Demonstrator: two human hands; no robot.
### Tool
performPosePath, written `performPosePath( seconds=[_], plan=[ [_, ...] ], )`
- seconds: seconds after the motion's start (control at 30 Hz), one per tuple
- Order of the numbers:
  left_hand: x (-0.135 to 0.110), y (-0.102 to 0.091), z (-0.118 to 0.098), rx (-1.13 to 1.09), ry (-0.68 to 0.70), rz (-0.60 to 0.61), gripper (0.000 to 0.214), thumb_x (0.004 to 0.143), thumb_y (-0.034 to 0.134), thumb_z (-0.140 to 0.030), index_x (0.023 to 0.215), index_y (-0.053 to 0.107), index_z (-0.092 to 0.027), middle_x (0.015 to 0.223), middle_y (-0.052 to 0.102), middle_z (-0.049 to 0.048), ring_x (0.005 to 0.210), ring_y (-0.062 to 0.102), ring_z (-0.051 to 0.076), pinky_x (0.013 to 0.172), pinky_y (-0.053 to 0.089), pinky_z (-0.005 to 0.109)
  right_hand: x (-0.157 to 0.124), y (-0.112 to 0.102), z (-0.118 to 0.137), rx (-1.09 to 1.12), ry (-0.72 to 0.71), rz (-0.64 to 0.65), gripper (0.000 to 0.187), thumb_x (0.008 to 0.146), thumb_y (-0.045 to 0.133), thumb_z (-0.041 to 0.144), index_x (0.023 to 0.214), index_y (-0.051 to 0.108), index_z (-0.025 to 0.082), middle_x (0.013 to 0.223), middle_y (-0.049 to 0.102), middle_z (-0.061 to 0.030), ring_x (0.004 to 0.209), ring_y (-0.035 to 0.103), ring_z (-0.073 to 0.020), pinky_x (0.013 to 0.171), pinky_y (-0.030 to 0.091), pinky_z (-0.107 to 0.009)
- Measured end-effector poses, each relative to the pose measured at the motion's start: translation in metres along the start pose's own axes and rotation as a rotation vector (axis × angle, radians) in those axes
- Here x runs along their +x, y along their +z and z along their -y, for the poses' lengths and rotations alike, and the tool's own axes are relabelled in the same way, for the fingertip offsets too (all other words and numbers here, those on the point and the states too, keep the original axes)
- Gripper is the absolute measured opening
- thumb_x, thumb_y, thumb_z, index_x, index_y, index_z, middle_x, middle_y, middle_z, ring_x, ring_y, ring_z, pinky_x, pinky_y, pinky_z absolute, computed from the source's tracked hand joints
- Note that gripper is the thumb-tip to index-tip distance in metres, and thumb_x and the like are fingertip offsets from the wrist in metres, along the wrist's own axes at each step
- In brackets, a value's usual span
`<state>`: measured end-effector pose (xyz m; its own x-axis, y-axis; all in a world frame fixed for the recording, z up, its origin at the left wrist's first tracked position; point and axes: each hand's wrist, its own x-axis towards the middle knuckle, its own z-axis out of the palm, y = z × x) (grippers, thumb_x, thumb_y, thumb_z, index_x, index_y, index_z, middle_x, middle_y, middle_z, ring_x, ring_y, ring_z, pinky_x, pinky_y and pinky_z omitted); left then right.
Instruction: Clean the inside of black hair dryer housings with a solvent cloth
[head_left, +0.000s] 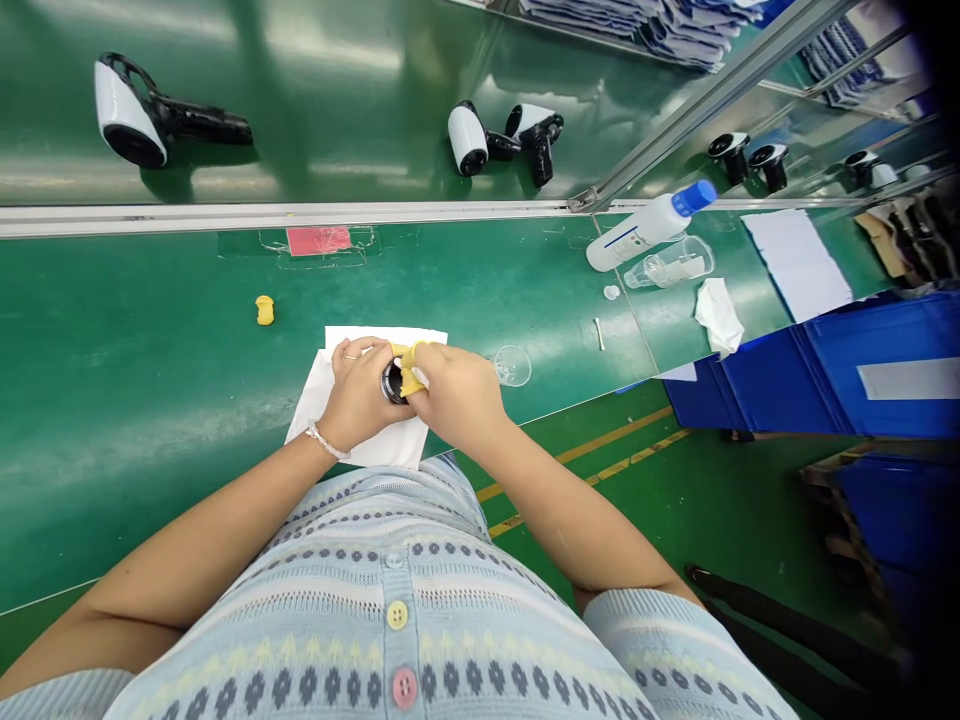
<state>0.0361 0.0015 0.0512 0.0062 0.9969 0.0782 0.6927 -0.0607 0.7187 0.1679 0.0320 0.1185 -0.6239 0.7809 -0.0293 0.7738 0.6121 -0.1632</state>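
At far left on the upper green belt I log a white-and-black plastic hair dryer [131, 110] lying on its side, with another dryer [467, 138] further along, both beyond a long metal rail [277, 215]. On the green-coated tabletop [150, 420], a small yellow foam piece [264, 310] lies well apart from the work. Next is a white paper sheet [352, 340], laid flat, I judge as an underlay to keep the work off the green surface. Above it, the left hand [358, 395] cups a round, glossy black part [392, 382], its fingers closed around it to steady it. The right hand [457, 395] presses a folded yellow cloth [411, 370] against that part, its fingers pinched shut on the cloth; the contact face is hidden from my view. Just right of the hands sits a clear glass dish [513, 366], placed within easy reach. Further right I record a white cotton swab [598, 334], a white bottle with a blue cap [649, 230] lying on its side, a clear plastic cup [667, 263] beside it, and a crumpled white tissue [718, 315]. Blue plastic crates [825, 365] stand past the tabletop's edge.
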Motion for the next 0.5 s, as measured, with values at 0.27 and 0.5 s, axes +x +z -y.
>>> performPosePath(
  seconds=[0.27,0.5],
  plan=[
    [-0.0001,0.0005,-0.0001,-0.012,-0.001,0.006,0.030,0.062,0.061,-0.032,0.090,0.055,-0.023,0.096,0.064,0.0046,0.116,0.048,0.030,0.109,0.020,0.052,0.0026,-0.0061,-0.0067,0.091,-0.063,0.140,0.014,0.079,0.049,0.020,0.088,0.060,0.019,0.079,0.065,-0.0027,0.066,0.054,-0.0156,0.054,0.021,-0.025],
    [-0.0006,-0.0004,-0.0014,-0.019,-0.008,0.025,0.029,0.065,0.059,-0.030,0.093,0.056,-0.023,0.101,0.064,0.0048,0.113,0.049,0.029,0.109,0.020,0.051,-0.0019,-0.0021,0.0020,0.055,-0.021,0.080,0.015,0.080,0.048,0.020,0.089,0.059,0.017,0.078,0.065,-0.0048,0.067,0.055,-0.0168,0.055,0.021,-0.026]
  ],
)
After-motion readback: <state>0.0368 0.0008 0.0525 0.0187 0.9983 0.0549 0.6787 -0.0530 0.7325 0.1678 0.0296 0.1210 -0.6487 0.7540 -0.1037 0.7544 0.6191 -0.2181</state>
